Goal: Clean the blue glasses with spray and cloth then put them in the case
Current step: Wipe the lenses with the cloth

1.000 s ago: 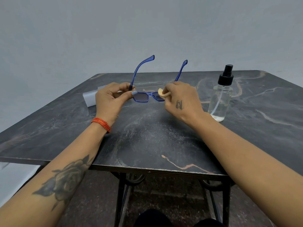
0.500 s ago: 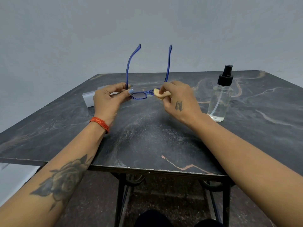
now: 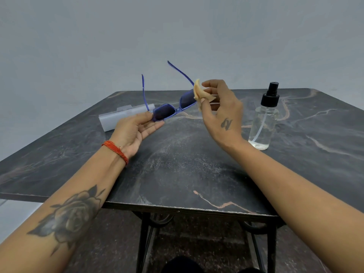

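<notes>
cloth (image 3: 201,93) hides the blue glasses' (image 3: 173,110) right lens edge.

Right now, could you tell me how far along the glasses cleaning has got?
Midway. The spray bottle stands on the table, untouched. The left hand holds the blue glasses by one lens end while the right hand pinches the cloth against the other lens. Left: finishing the wipe, then putting them in the case.

Left hand (image 3: 136,131): palm turned up, thumb pinching the end of a blue-framed pair of dark-lensed glasses (image 3: 173,109); forearm extended forward. Right hand (image 3: 220,111): raised, back toward the camera, fingertips pinching a small crumpled beige cloth (image 3: 200,93); forearm angled inward.
</notes>
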